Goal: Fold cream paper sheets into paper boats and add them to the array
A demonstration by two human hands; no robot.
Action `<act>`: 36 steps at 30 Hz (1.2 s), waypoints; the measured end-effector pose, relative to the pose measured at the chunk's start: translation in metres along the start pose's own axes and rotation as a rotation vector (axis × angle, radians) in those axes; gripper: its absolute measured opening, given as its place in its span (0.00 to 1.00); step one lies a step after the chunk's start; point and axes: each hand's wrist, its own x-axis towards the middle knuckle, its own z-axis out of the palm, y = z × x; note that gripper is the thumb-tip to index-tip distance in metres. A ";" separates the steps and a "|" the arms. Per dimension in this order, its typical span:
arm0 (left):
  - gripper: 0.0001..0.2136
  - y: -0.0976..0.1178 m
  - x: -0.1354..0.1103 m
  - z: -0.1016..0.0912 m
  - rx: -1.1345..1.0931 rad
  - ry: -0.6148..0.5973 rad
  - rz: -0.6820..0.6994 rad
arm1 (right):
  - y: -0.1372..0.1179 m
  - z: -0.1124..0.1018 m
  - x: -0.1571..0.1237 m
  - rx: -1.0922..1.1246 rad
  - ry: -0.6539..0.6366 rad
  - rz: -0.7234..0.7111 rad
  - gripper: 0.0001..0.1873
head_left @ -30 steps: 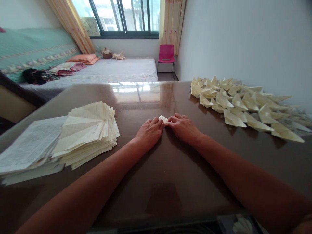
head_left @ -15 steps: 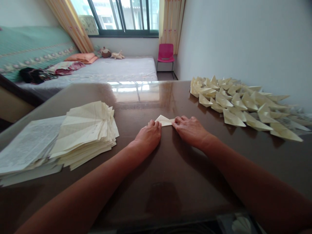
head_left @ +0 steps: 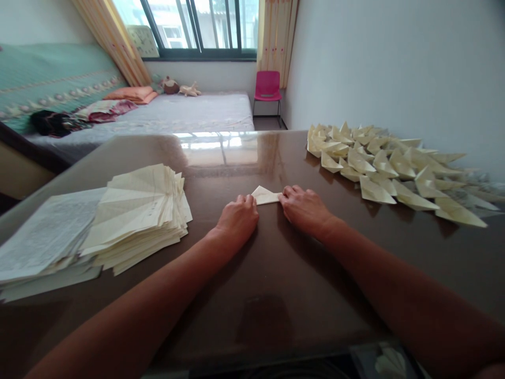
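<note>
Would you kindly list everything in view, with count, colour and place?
folded paper: one, cream, on the table between the hands.
paper boats: many, cream, table's far right.
stack of folded sheets: one, cream, table's left.
printed sheets: one pile, white, left of that stack.
table: one, glossy brown, foreground.
bed: one, grey cover, behind the table.
chair: one, pink, by the curtain.
left hand: fingertips at the paper's left end.
right hand: fingertips at its right end.

We saw a cream folded paper [head_left: 265, 195] against a glossy dark brown table [head_left: 252, 252], pale cream paper boats [head_left: 386, 163], and a cream stack of sheets [head_left: 138, 216] printed with fine grey text. Farther back we noted a bright pink chair [head_left: 268, 86] and a teal bedcover [head_left: 47, 71] banded with flowers.
</note>
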 end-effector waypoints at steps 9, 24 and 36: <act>0.08 -0.011 0.007 0.011 0.023 0.172 0.075 | 0.022 0.014 0.012 0.208 0.059 -0.004 0.18; 0.12 -0.014 0.014 0.019 -0.001 0.230 0.119 | 0.012 0.024 0.016 0.393 0.137 -0.014 0.16; 0.11 -0.013 0.017 0.026 0.014 0.331 0.099 | 0.005 0.026 0.019 0.484 0.266 -0.003 0.14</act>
